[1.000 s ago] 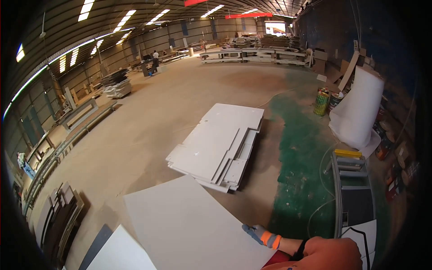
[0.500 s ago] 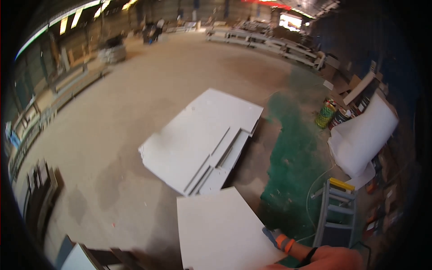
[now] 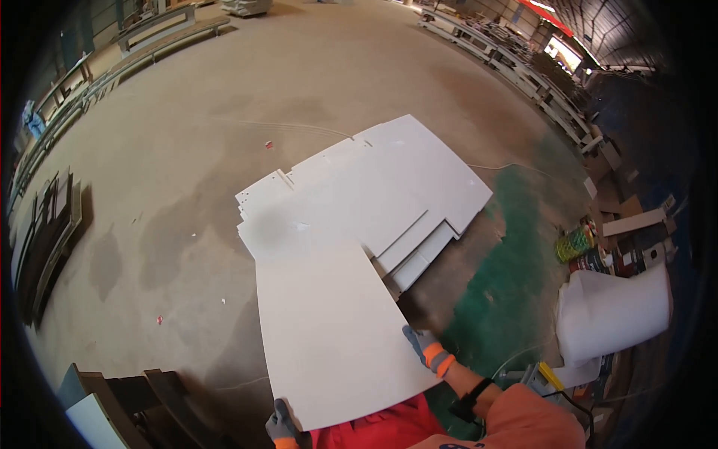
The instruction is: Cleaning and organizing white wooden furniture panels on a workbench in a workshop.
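A large white board (image 3: pixel 333 337) lies flat in front of me, its far end over the stack of white panels (image 3: pixel 419 176). In a grey glove with an orange cuff, my left hand (image 3: pixel 282 423) grips the near left edge of the board. My right hand (image 3: pixel 425 348), gloved the same way, is closed on the right edge. The fingers under the board are hidden. Several panels make up the stack, with notched edges and narrower strips along the right side. Whether the board touches the stack I cannot tell.
A green patch (image 3: pixel 497 277) marks the floor to the right. Beyond it stand a white roll (image 3: pixel 613 314), a green-yellow can (image 3: pixel 574 245) and a stepladder with a yellow top (image 3: pixel 551 376). Dark panels (image 3: pixel 48 247) lean at left; more boards (image 3: pixel 112 411) stand near left.
The white board has moved forward and left, so its far end now overlaps the stack. My left hand has come into view; my right hand still holds the right edge. The view has shifted.
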A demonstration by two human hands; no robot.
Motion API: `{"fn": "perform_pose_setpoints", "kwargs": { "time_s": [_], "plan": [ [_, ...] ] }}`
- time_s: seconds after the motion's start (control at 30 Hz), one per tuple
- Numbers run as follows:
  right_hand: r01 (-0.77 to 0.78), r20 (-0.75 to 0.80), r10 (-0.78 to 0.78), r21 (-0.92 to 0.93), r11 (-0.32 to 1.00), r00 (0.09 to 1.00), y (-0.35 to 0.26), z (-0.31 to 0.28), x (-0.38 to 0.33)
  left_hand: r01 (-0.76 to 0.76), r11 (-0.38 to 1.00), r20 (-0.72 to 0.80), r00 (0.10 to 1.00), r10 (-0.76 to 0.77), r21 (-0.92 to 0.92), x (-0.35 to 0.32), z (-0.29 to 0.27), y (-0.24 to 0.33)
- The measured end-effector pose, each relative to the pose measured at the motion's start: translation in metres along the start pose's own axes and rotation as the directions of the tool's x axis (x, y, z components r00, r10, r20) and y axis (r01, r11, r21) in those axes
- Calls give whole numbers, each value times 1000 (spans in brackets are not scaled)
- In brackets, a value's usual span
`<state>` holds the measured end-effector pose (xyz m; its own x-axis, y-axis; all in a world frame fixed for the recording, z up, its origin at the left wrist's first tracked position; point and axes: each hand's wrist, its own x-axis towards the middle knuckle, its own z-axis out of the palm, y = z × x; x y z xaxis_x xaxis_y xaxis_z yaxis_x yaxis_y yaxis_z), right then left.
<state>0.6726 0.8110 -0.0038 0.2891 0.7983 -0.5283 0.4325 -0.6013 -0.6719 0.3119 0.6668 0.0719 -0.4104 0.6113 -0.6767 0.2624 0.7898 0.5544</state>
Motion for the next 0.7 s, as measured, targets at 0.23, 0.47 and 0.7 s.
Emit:
{"fn": "perform_pose_setpoints", "kwargs": {
  "time_s": [0.23,0.47,0.7],
  "plan": [
    [55,106,-27,-270,961,994,-71,20,178,94,780,-191,945,-266,-619,117,101,22],
    [61,177,-19,-235,970,984,-101,37,312,124,818,-279,902,-329,-562,190,200,62],
    [167,288,-94,-242,956,953,-95,83,389,-59,644,-365,861,-354,-763,264,285,16]
  ]
}}
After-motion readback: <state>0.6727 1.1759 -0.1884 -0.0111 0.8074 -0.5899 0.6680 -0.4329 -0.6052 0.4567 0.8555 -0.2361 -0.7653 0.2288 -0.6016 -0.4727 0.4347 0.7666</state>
